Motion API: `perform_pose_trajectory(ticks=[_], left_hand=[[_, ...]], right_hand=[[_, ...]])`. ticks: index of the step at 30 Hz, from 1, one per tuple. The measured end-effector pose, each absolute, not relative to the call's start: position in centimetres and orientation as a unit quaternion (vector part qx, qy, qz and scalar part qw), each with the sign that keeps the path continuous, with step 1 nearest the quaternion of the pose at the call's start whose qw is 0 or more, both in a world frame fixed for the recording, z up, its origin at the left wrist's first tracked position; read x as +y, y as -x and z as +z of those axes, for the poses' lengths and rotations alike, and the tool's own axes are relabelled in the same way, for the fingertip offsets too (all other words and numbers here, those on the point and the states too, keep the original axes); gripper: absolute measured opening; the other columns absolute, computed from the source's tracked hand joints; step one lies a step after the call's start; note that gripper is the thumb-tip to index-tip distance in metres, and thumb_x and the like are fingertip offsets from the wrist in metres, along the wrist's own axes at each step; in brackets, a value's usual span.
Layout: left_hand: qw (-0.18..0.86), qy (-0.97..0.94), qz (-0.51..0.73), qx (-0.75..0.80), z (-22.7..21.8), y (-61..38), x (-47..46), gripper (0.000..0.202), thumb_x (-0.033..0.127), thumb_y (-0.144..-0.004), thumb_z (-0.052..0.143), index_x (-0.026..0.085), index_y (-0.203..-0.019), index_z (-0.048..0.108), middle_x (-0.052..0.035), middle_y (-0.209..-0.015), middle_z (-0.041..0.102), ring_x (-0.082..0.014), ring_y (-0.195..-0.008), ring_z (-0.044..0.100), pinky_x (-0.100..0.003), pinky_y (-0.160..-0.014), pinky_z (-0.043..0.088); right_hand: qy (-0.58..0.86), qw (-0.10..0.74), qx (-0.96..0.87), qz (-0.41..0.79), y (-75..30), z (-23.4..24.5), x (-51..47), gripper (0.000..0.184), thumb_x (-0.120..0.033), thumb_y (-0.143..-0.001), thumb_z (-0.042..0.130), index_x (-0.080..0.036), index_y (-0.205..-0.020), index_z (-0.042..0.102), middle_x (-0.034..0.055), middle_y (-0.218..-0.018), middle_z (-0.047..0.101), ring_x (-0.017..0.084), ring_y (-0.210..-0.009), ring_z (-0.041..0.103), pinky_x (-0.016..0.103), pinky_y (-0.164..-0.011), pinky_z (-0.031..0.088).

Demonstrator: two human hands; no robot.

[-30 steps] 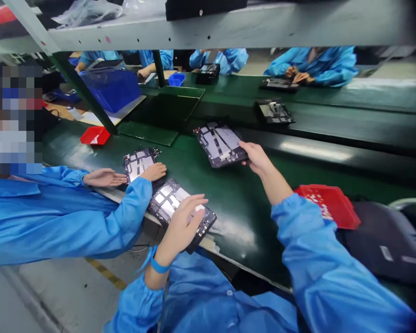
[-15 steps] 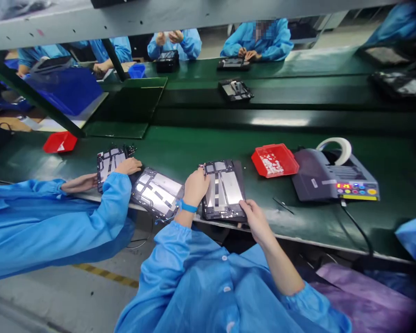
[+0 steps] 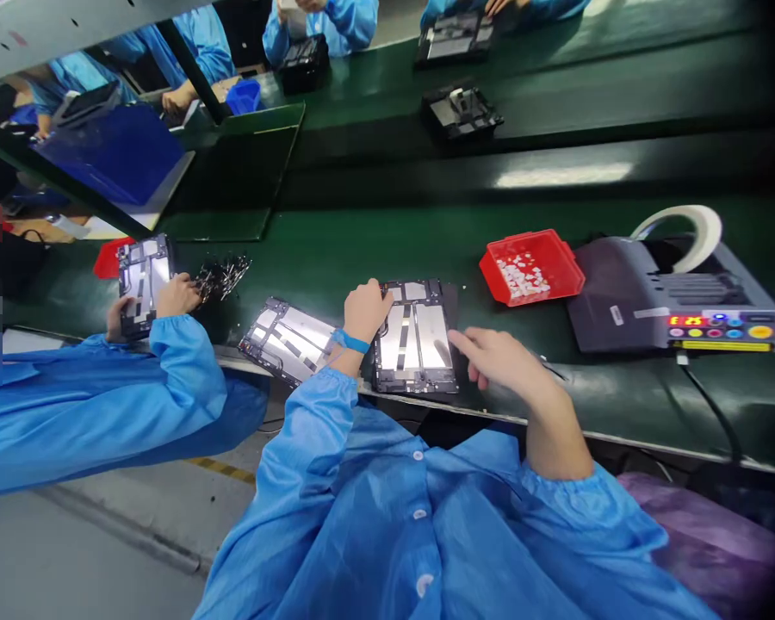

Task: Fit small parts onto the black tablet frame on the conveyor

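Note:
An opened tablet (image 3: 419, 340), its silver battery panels and black boards bared, lies on a dark flat piece at the bench's front edge. My left hand (image 3: 363, 312), with a blue band at the wrist, is closed on its upper left edge; some fingertips are hidden. My right hand (image 3: 497, 355) is at the tablet's right edge, forefinger stretched toward it and the other fingers loosely bent, with nothing visible in them. A second opened tablet (image 3: 290, 340) lies tilted to the left, partly behind my left wrist.
A red tray (image 3: 565, 263) of small white pieces stands right of the tablets, beside a tape dispenser (image 3: 594, 301) with a white roll. At left, a co-worker's hand (image 3: 177, 295) holds another opened tablet (image 3: 143, 280) near a heap of screws or small dark parts (image 3: 223, 277).
My right hand has lifted off the tablet's lower right corner and shifted up along its right side. My left hand stays at the upper left edge. The co-worker's tablet has moved left and tilted up.

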State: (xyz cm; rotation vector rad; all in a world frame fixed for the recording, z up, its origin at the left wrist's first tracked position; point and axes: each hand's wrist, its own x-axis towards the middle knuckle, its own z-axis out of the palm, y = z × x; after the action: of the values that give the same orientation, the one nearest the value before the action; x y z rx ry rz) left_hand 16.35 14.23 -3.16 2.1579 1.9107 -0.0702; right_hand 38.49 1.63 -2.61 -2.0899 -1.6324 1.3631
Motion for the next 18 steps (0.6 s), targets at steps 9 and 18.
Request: perform_pose_trajectory(ticks=[9, 18], left_hand=[[0.102, -0.752, -0.03, 0.65, -3.3, -16.9, 13.6, 0.025, 0.023, -0.113, 0.05, 0.013, -0.125, 0.07, -0.0206, -0.118, 0.081, -0.0342, -0.115, 0.078, -0.038, -0.095, 0.054], [0.051, -0.751, 0.07, 0.655, -4.9, -16.1, 12.3, 0.023, 0.027, -0.114, 0.05, 0.022, -0.107, 0.071, -0.0141, -0.119, 0.076, -0.0347, -0.123, 0.065, -0.045, -0.105, 0.046]], right_hand=[[0.617, 0.254, -0.656, 0.352, -34.3, -4.9, 10.9, 0.02, -0.034, -0.11, 0.059, -0.022, -0.097, 0.069, 0.0075, -0.09, 0.081, 0.025, -0.082, 0.071, 0.033, -0.075, 0.042], [0.563, 0.251, -0.703, 0.355, -32.1, -7.2, 14.5, 0.024, -0.019, -0.106, 0.06, -0.017, -0.115, 0.082, 0.0101, -0.103, 0.085, 0.025, -0.096, 0.075, 0.034, -0.087, 0.048]])
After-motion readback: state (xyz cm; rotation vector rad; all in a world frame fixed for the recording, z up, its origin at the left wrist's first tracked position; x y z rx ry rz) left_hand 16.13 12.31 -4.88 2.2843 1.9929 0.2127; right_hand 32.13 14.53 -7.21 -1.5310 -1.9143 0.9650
